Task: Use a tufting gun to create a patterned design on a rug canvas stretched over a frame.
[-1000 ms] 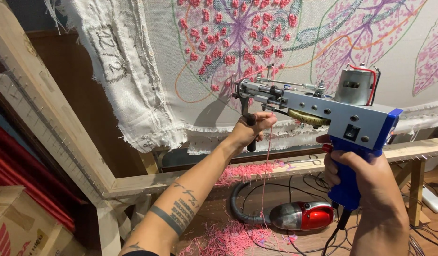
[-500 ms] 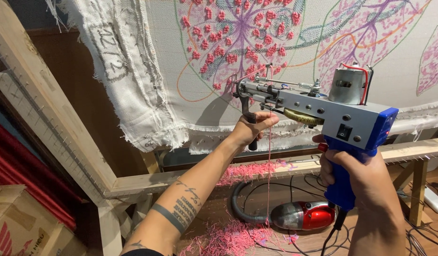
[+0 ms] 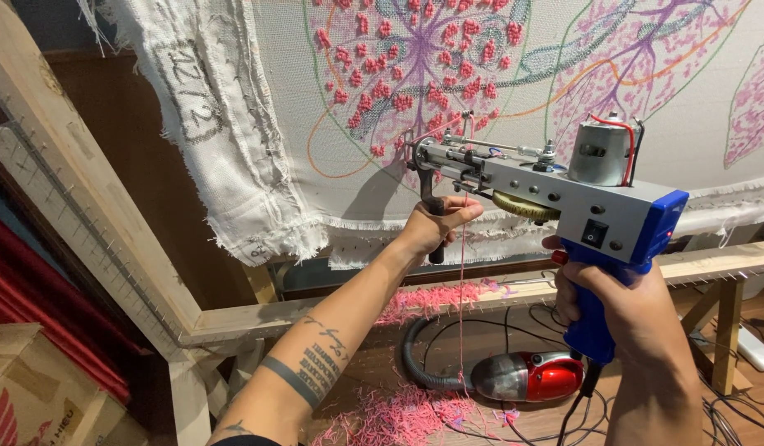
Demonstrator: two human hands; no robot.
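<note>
I hold a grey metal tufting gun (image 3: 547, 186) with a blue grip and a silver motor on top, its needle end against a white cloth (image 3: 382, 107) stretched on a wooden frame (image 3: 84, 198). My right hand (image 3: 617, 301) is wrapped around the blue rear grip. Around the black front handle below the needle end, my left hand (image 3: 435, 225) is closed. A thin pink yarn (image 3: 462, 289) hangs down from the gun past my left hand. The cloth shows pink tufted dots in a purple flower outline.
Pink yarn scraps (image 3: 406, 417) lie on the wooden floor under the frame. A small red and silver vacuum cleaner (image 3: 530, 376) with a grey hose lies there among black cables. A cardboard box (image 3: 35, 396) stands at the lower left.
The gun and both hands have shifted slightly left and up along the cloth. The grips are unchanged.
</note>
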